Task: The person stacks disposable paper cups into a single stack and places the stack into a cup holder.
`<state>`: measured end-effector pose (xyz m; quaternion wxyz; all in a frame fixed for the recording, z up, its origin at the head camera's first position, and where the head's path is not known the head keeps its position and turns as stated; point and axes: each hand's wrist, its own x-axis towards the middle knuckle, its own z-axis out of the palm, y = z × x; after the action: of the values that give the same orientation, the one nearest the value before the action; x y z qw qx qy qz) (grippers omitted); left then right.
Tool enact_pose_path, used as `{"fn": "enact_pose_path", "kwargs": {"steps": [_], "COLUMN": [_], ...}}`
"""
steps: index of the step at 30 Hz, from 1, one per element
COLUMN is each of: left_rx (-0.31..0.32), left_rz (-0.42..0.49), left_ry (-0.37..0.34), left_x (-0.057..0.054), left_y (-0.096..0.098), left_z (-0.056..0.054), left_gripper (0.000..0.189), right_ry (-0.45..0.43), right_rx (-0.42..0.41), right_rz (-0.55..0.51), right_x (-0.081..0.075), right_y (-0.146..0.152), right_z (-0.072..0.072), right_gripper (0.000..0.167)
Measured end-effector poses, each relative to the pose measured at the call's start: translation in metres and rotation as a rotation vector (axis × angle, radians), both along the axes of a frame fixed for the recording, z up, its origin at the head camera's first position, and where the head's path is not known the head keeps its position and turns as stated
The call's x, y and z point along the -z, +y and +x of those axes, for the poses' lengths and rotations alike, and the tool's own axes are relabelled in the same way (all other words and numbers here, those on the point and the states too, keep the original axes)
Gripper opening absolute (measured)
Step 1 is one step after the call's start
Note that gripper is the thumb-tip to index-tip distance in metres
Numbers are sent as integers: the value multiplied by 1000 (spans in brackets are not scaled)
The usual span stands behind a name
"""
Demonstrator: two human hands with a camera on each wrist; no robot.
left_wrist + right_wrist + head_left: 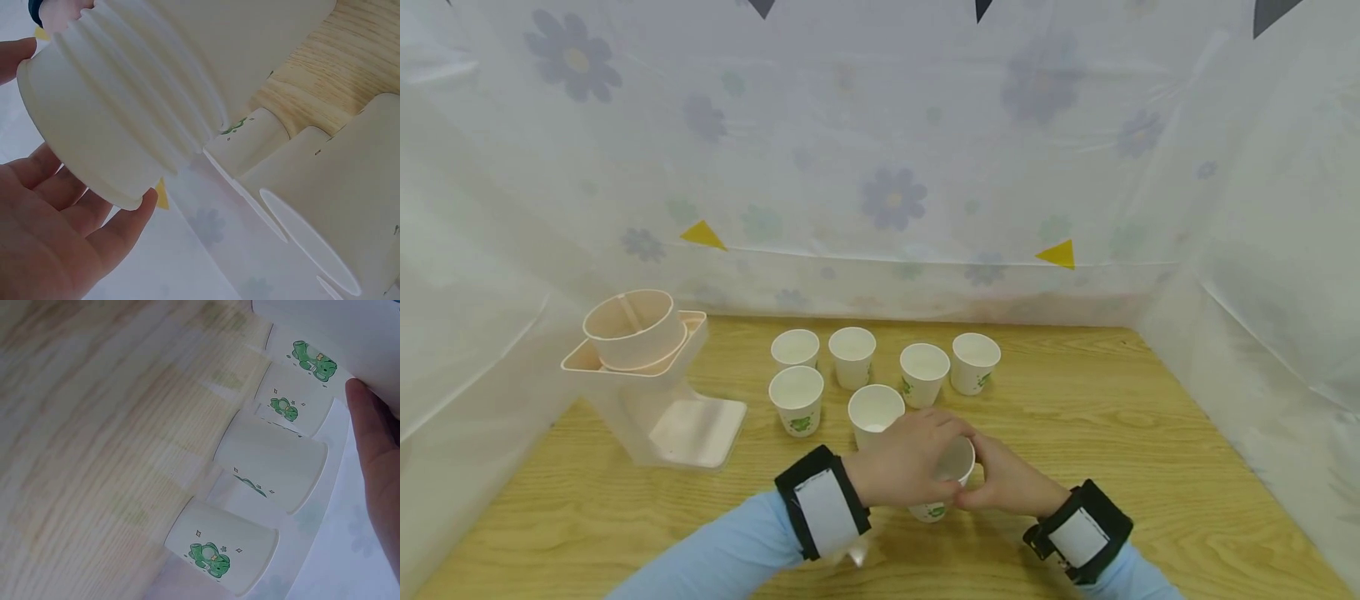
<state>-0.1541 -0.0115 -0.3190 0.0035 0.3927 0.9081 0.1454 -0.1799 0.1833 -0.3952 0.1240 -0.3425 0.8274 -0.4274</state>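
Note:
Both hands are at a stack of nested white paper cups (pixel 957 463) near the front middle of the table. My left hand (pixel 904 457) reaches over the stack; in the left wrist view its thumb and fingers hold the rim of the top paper cup (pixel 94 119), with several rims nested behind it. From the right side, my right hand (pixel 1009 482) grips the stack, thumb and fingers bent round the wall. A single paper cup (pixel 876 408) stands just beyond the left hand, partly hidden by it.
More paper cups stand upright behind the hands, among them a left one (pixel 796 400) and a far right one (pixel 975 364), some printed with green figures. At the left is a cream plastic stand (pixel 700 429) with a round container (pixel 632 329) on top. Flowered sheeting (pixel 895 200) encloses the table.

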Motion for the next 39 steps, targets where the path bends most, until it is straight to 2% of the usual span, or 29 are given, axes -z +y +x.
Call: {"fn": "enact_pose_path", "kwargs": {"steps": [11, 18, 27, 30, 32, 37, 39], "left_rx": [16, 57, 75, 44, 0, -114, -155], "left_rz": [-15, 15, 74, 72, 60, 6, 25], "left_ry": [-50, -152, -257, -290, -280, -164, -150], "left_x": [3, 4, 6, 6, 6, 4, 0], "left_y": [-1, -4, -9, -10, -12, -19, -26], "left_z": [-3, -7, -10, -12, -13, -14, -16], "left_gripper": [54, 57, 68, 72, 76, 84, 83], "right_ry": [16, 16, 46, 44, 39, 45, 48], "right_rx": [-3, -16, -40, -41, -42, -49, -50], "right_rz": [-3, -15, -18, -26, -30, -49, -51], "right_x": [1, 3, 1, 1, 1, 1, 2], "right_y": [0, 0, -1, -2, -2, -3, -3], "right_z": [-1, -2, 0, -1, -1, -2, -3], "right_gripper": [73, 76, 84, 85, 84, 76, 74]}}
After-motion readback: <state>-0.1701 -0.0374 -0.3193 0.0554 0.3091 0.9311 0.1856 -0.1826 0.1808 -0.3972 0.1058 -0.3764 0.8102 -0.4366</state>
